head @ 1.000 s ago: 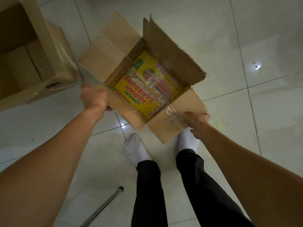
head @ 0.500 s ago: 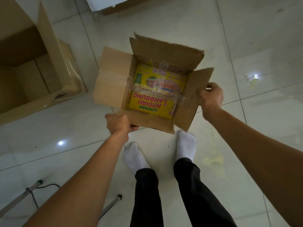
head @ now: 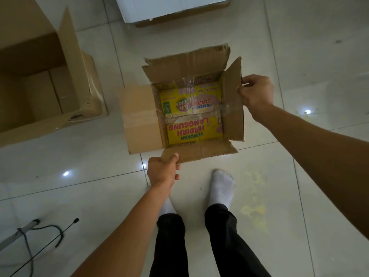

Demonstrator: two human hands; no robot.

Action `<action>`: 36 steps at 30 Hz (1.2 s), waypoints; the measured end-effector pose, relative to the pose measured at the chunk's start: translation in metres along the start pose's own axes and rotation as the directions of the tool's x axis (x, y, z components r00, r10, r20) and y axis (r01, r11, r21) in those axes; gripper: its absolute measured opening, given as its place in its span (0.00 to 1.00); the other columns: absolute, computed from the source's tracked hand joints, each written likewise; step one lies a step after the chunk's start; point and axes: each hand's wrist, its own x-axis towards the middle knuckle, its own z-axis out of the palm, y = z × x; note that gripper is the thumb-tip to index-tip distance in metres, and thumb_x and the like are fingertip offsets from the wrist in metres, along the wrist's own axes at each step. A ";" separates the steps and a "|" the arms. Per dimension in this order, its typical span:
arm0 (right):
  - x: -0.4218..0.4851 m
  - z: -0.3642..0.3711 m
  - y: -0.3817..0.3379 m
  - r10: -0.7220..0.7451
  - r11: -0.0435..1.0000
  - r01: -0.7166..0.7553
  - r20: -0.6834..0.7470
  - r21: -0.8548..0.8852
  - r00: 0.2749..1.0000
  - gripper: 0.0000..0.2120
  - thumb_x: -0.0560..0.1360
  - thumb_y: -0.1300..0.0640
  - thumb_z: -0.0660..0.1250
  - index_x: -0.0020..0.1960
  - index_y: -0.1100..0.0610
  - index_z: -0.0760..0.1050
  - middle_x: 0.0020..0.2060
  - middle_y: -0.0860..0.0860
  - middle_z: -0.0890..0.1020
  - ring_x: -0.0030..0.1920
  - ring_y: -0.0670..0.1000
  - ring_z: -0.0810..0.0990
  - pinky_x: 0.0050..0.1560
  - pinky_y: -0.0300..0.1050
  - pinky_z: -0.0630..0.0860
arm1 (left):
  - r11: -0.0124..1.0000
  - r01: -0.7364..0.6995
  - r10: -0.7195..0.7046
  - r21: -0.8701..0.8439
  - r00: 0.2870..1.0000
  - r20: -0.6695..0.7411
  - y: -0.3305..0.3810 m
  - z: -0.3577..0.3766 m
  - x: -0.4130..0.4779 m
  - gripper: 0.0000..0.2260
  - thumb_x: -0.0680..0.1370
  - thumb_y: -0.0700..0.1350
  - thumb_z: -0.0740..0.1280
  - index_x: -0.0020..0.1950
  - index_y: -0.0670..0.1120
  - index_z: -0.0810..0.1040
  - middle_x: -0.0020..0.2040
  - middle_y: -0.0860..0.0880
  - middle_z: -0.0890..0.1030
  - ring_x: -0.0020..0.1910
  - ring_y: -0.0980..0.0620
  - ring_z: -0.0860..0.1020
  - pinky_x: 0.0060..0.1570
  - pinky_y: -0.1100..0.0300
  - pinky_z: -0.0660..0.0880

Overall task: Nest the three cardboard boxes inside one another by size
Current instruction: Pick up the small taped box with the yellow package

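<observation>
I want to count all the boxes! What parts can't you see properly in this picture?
Head view only:
- Big box: cut off by the left and top edges, so its full size is unknown.
- White-topped thing: cut off by the top edge; can't tell if it's a box.
- Printed box: its underside is hidden, so whether it touches the floor is unclear.

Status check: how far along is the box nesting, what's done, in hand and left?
Done: nothing nested yet. The large box at left stands open and looks empty. In hand: the left hand grips the near flap and the right hand the right flap of the open printed box. Left: set it inside the large box, then add a third; only a white-topped box shows, at the top edge.
</observation>
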 end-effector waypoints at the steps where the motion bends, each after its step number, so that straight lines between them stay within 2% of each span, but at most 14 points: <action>1: 0.001 0.000 0.000 -0.012 1.000 0.013 0.012 -0.018 1.000 0.14 0.71 0.65 0.63 0.54 0.58 0.81 0.47 0.57 0.84 0.44 0.57 0.84 0.45 0.49 0.83 | 1.000 0.001 -0.001 -0.002 1.000 0.002 -0.001 0.000 0.000 0.15 0.73 0.49 0.72 0.51 0.40 0.75 0.35 0.44 0.83 0.21 0.52 0.75 0.16 0.69 0.63; 4: 0.003 0.001 -0.001 -0.054 0.996 0.056 0.033 -0.071 0.998 0.14 0.73 0.64 0.63 0.57 0.58 0.80 0.48 0.57 0.84 0.43 0.56 0.83 0.41 0.44 0.81 | 1.000 -0.002 0.001 0.022 1.000 0.012 0.000 -0.002 0.000 0.18 0.72 0.51 0.73 0.53 0.40 0.74 0.34 0.45 0.83 0.20 0.54 0.73 0.15 0.70 0.61; 8: 0.009 0.000 -0.001 -0.107 0.986 0.110 0.026 -0.124 0.994 0.14 0.74 0.63 0.62 0.57 0.58 0.79 0.49 0.57 0.83 0.38 0.51 0.78 0.26 0.28 0.70 | 0.998 0.001 -0.003 0.058 1.000 0.027 0.001 -0.004 0.002 0.18 0.71 0.52 0.73 0.51 0.41 0.74 0.32 0.47 0.83 0.17 0.56 0.72 0.15 0.71 0.61; 11: 0.011 -0.002 -0.001 -0.139 0.977 0.142 0.029 -0.162 0.990 0.14 0.74 0.63 0.62 0.58 0.59 0.79 0.49 0.57 0.83 0.38 0.50 0.78 0.23 0.25 0.68 | 0.998 -0.001 0.000 0.070 1.000 0.027 0.001 -0.003 0.002 0.18 0.71 0.54 0.73 0.50 0.42 0.74 0.32 0.48 0.84 0.17 0.56 0.72 0.15 0.71 0.61; 14: 0.012 -0.006 0.000 -0.156 0.964 0.158 0.026 -0.212 0.987 0.13 0.74 0.63 0.62 0.58 0.59 0.79 0.51 0.56 0.83 0.41 0.51 0.79 0.30 0.31 0.74 | 0.994 -0.003 0.004 0.105 1.000 -0.010 0.003 -0.003 0.003 0.20 0.69 0.57 0.73 0.49 0.43 0.75 0.32 0.49 0.83 0.18 0.56 0.74 0.16 0.70 0.63; 16: 0.011 -0.008 0.000 -0.163 0.958 0.167 0.038 -0.234 0.986 0.14 0.75 0.62 0.63 0.60 0.59 0.77 0.52 0.56 0.82 0.46 0.53 0.81 0.37 0.38 0.76 | 0.983 -0.006 0.015 0.182 0.999 -0.047 0.005 -0.003 0.003 0.24 0.66 0.64 0.71 0.45 0.44 0.74 0.32 0.51 0.82 0.25 0.53 0.77 0.24 0.65 0.68; 18: 0.008 -0.009 -0.002 -0.164 0.953 0.170 0.044 -0.251 0.985 0.19 0.75 0.61 0.65 0.66 0.60 0.71 0.57 0.57 0.80 0.52 0.55 0.80 0.43 0.41 0.76 | 0.939 -0.021 0.066 0.343 0.990 -0.121 0.006 -0.005 0.001 0.29 0.65 0.72 0.65 0.41 0.45 0.72 0.33 0.52 0.78 0.33 0.50 0.77 0.31 0.59 0.67; 20: 0.003 -0.009 -0.008 -0.194 0.934 0.197 0.037 -0.298 0.980 0.27 0.74 0.61 0.67 0.71 0.59 0.63 0.63 0.58 0.76 0.59 0.57 0.77 0.54 0.49 0.78 | 0.904 -0.050 0.145 0.426 0.970 -0.193 0.007 -0.009 0.000 0.31 0.65 0.75 0.59 0.44 0.47 0.71 0.34 0.54 0.73 0.34 0.51 0.73 0.31 0.59 0.64; 22: -0.007 -0.007 -0.018 -0.287 0.895 0.285 0.047 -0.343 0.957 0.31 0.72 0.63 0.67 0.72 0.57 0.60 0.67 0.57 0.71 0.65 0.58 0.72 0.63 0.56 0.73 | 0.911 -0.089 0.198 0.404 0.951 -0.236 0.011 -0.017 0.000 0.30 0.66 0.74 0.57 0.45 0.48 0.71 0.35 0.55 0.72 0.32 0.54 0.71 0.29 0.60 0.61; 24: -0.020 -0.003 -0.029 -0.367 0.845 0.379 0.106 -0.377 0.924 0.31 0.72 0.63 0.67 0.72 0.57 0.60 0.70 0.57 0.67 0.70 0.58 0.66 0.70 0.59 0.65 | 0.918 -0.130 0.239 0.375 0.935 -0.262 0.017 -0.027 0.000 0.27 0.67 0.72 0.57 0.42 0.48 0.71 0.35 0.55 0.74 0.32 0.55 0.72 0.30 0.60 0.61; 25: -0.027 0.000 -0.036 -0.385 0.829 0.408 0.139 -0.382 0.912 0.31 0.72 0.63 0.67 0.71 0.57 0.60 0.71 0.57 0.67 0.71 0.58 0.65 0.71 0.59 0.63 | 0.921 -0.148 0.257 0.361 0.926 -0.276 0.021 -0.034 0.000 0.24 0.68 0.71 0.58 0.40 0.49 0.71 0.34 0.54 0.75 0.32 0.56 0.72 0.30 0.60 0.62; 27: -0.041 0.007 -0.050 -0.403 0.818 0.447 0.194 -0.362 0.895 0.27 0.72 0.61 0.67 0.69 0.58 0.64 0.68 0.57 0.70 0.68 0.58 0.68 0.70 0.58 0.64 | 0.926 -0.185 0.291 0.330 0.906 -0.309 0.033 -0.050 -0.001 0.21 0.70 0.67 0.61 0.38 0.49 0.70 0.32 0.54 0.75 0.32 0.57 0.72 0.29 0.61 0.61; 33: -0.079 0.049 -0.109 -0.365 0.849 0.468 0.367 -0.246 0.856 0.19 0.74 0.54 0.68 0.62 0.58 0.70 0.57 0.56 0.78 0.58 0.56 0.76 0.55 0.48 0.73 | 0.899 -0.368 0.434 0.237 0.816 -0.382 0.078 -0.122 0.017 0.13 0.74 0.56 0.64 0.34 0.50 0.71 0.30 0.53 0.75 0.31 0.54 0.74 0.29 0.62 0.64; 36: -0.093 0.087 -0.143 -0.348 0.873 0.458 0.446 -0.166 0.825 0.20 0.73 0.51 0.69 0.61 0.58 0.71 0.55 0.54 0.79 0.56 0.55 0.77 0.57 0.54 0.75 | 0.869 -0.453 0.495 0.200 0.775 -0.393 0.104 -0.163 0.039 0.13 0.76 0.52 0.65 0.33 0.49 0.71 0.29 0.53 0.74 0.29 0.56 0.72 0.28 0.63 0.64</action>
